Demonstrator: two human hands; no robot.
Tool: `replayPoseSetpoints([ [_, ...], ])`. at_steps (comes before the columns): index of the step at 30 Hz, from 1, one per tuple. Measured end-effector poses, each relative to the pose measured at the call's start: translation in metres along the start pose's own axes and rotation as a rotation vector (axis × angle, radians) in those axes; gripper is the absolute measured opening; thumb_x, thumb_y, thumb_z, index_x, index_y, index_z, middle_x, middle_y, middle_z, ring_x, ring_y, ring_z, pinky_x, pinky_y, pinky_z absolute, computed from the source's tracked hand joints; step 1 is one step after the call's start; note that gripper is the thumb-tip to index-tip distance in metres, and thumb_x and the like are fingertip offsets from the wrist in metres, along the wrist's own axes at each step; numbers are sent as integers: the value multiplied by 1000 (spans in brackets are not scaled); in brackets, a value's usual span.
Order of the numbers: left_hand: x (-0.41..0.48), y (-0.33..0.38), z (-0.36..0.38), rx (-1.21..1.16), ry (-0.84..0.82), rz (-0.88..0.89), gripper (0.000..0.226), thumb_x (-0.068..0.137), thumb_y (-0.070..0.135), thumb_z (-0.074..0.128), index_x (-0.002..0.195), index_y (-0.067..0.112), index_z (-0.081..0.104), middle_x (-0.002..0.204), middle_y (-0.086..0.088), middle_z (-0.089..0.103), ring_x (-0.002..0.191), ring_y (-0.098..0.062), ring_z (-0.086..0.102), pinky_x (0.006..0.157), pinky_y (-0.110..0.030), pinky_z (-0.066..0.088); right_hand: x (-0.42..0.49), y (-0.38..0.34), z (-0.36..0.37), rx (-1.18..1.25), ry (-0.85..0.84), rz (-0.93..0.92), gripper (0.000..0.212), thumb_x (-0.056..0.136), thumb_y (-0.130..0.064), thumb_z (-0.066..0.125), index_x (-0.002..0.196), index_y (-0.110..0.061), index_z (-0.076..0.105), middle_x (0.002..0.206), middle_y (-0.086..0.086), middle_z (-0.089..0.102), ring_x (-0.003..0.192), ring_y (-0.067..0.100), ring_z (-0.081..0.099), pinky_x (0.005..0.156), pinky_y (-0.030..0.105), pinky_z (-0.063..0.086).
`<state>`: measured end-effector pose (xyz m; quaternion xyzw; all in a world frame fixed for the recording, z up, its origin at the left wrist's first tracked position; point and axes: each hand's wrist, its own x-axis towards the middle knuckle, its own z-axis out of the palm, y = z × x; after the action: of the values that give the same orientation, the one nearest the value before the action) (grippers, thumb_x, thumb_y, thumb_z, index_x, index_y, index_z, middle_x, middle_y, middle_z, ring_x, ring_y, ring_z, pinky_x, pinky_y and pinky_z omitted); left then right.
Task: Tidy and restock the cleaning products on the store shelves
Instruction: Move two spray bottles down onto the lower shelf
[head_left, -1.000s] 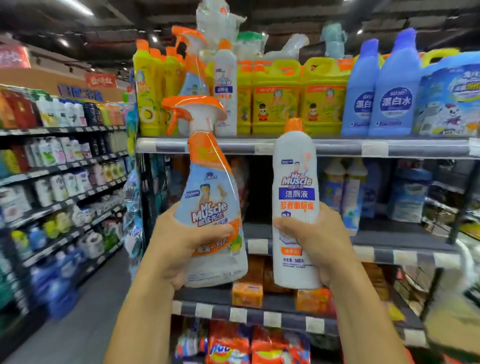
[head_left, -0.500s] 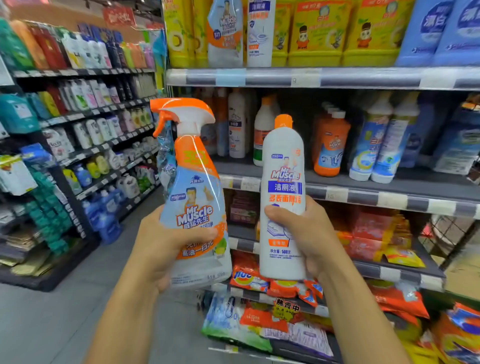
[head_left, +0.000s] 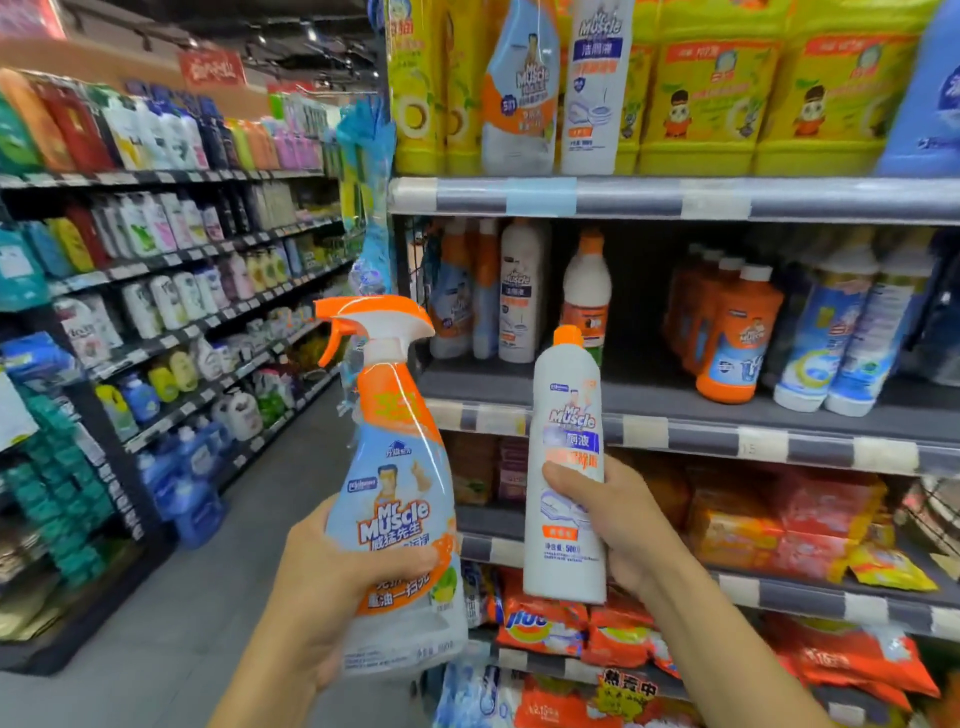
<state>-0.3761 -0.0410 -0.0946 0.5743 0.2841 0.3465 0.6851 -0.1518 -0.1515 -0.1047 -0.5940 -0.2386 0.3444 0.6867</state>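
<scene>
Bottles (head_left: 565, 467) upright in both hands' grip (head_left: 618, 519)

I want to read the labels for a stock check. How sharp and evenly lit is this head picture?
Head view: the spray bottle in the left hand reads clearly; the white bottle in the right hand has smeared middle lettering; the shelf recess behind is dim; wide-angle bending curves the aisle shelves at left.

Spray bottle (head_left: 400, 499) left of cleaner bottle (head_left: 566, 467)

grey aisle floor (head_left: 171, 613), red hanging sign (head_left: 212, 67), dark ceiling (head_left: 270, 31)
</scene>
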Motion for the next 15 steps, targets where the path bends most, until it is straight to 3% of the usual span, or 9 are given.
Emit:
replayPoseSetpoints([
  [4,31,-2,-21,23,-58,-10,66,23,13,93,87,22,78,90,-17,77,78,-38,75,64,-42,60,47,-10,21,-81,21,-92,28,78,-16,79,102,-14,65,88,5,77,77,24,74,56,33,58],
  [12,75,-4,-31,26,-120,-46,64,23,12,92,85,18,79,89,-17,77,75,-35,75,58,-36,59,139,-36,38,-151,83,-199,30,76,-13,81,102,-15,66,90,1,76,79,18,74,58,32,59],
  [15,88,-6,-23,27,-142,-61,63,25,10,91,86,18,78,91,-19,76,78,-38,74,65,-43,60,172,-44,36,-197,111,-228,32,75,-15,81,104,-16,67,96,4,75,83,21,73,68,38,60],
])
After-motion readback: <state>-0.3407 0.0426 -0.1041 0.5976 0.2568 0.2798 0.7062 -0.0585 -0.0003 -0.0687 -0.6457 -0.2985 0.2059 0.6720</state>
